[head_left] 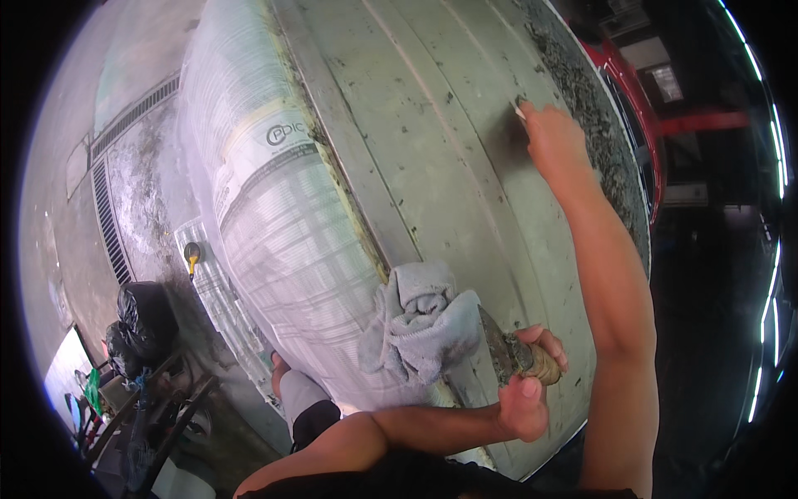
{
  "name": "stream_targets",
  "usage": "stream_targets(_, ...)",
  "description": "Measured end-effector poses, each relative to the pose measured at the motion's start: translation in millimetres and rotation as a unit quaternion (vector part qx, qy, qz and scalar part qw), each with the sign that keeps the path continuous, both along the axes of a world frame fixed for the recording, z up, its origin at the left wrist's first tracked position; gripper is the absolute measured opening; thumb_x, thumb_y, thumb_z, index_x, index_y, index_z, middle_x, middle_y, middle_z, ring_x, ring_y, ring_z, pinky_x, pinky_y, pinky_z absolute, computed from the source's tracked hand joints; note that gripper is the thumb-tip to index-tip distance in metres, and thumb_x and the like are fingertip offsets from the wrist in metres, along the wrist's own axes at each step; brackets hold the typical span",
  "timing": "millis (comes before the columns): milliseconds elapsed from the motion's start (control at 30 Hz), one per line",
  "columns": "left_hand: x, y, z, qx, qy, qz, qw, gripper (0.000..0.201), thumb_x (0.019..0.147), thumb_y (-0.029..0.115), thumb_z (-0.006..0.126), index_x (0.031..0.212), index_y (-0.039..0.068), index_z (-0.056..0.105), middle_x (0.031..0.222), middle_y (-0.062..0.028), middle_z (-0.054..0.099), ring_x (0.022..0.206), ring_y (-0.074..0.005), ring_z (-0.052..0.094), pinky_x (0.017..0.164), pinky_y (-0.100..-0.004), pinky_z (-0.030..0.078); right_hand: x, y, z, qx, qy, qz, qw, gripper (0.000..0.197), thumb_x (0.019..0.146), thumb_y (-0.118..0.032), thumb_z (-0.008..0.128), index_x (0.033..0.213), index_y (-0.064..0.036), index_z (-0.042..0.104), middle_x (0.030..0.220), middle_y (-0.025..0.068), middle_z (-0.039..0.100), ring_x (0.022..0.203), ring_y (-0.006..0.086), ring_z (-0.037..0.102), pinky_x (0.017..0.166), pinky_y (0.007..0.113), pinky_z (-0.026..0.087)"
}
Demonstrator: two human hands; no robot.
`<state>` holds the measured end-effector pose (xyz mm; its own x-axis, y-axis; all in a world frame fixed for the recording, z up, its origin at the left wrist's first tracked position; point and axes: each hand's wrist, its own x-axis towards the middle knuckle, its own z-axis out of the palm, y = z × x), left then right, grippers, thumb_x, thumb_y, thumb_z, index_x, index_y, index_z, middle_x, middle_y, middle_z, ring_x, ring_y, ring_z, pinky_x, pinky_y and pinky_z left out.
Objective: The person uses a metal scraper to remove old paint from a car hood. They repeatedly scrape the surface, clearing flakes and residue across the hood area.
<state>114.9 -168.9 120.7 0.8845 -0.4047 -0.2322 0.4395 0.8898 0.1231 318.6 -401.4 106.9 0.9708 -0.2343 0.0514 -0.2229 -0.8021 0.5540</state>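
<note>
My left hand (528, 399) is closed round the tan, wrapped-looking handle of a putty knife (497, 343); its blade is dark and caked with residue. The knife is just right of a crumpled grey towel (424, 320), low over a ribbed, greenish-grey vehicle roof panel (449, 158). Farther up, my right hand (555, 145) is closed against the panel. A thin pale edge shows at its fingers, but the rest of what it grips is hidden. Dark crumbs and scraped residue (573, 75) lie along the panel's right side.
Clear plastic film (291, 216) covers the vehicle's left side. On the floor are a drain grate (108, 216), a round black-and-yellow tool (193, 254) and black bags (145, 320). Cluttered items (125, 407) stand at lower left. A red car (632, 100) is beyond the right edge.
</note>
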Motion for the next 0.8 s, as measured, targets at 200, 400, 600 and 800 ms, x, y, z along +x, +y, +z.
stream_targets(200,-4,4,1,0.014,0.017,-0.031,0.999,0.061,0.1,0.044,0.053,0.144,0.002,0.041,0.107,-0.0174,0.052,0.091,-0.0267,0.053,0.079,-0.0412,0.048,-35,21,2,-0.027,0.058,0.009,0.998,0.025,0.091,-0.008,0.064,0.116,-0.0052,0.062,0.094,0.0148,0.067,0.092,0.03,0.069,0.068,0.039,0.06)
stream_targets(400,1,2,5,0.012,0.023,-0.033,0.999,0.061,0.099,0.043,0.053,0.143,0.002,0.041,0.107,-0.0171,0.052,0.091,-0.0265,0.054,0.079,-0.0409,0.048,-21,-21,-3,-0.005,0.027,-0.057,0.998,0.036,0.09,-0.009,0.067,0.125,-0.0098,0.062,0.099,0.0148,0.068,0.094,0.0326,0.068,0.071,0.043,0.059)
stream_targets(600,0,1,3,0.017,0.019,-0.044,0.999,0.061,0.1,0.043,0.051,0.144,0.002,0.039,0.108,-0.0161,0.052,0.091,-0.0262,0.054,0.078,-0.0412,0.049,-56,-56,28,0.149,-0.046,-0.194,0.969,0.033,0.094,-0.01,0.061,0.127,-0.0175,0.064,0.098,0.0148,0.067,0.098,0.0369,0.067,0.081,0.049,0.056)
stream_targets(800,-3,-1,0,0.032,-0.009,-0.029,0.999,0.059,0.102,0.043,0.046,0.143,0.002,0.038,0.107,-0.0165,0.053,0.09,-0.0266,0.055,0.074,-0.0412,0.051,-39,-39,10,0.15,-0.043,-0.13,0.979,0.038,0.092,-0.006,0.059,0.127,-0.0188,0.065,0.104,0.0151,0.07,0.1,0.0359,0.068,0.083,0.049,0.054)
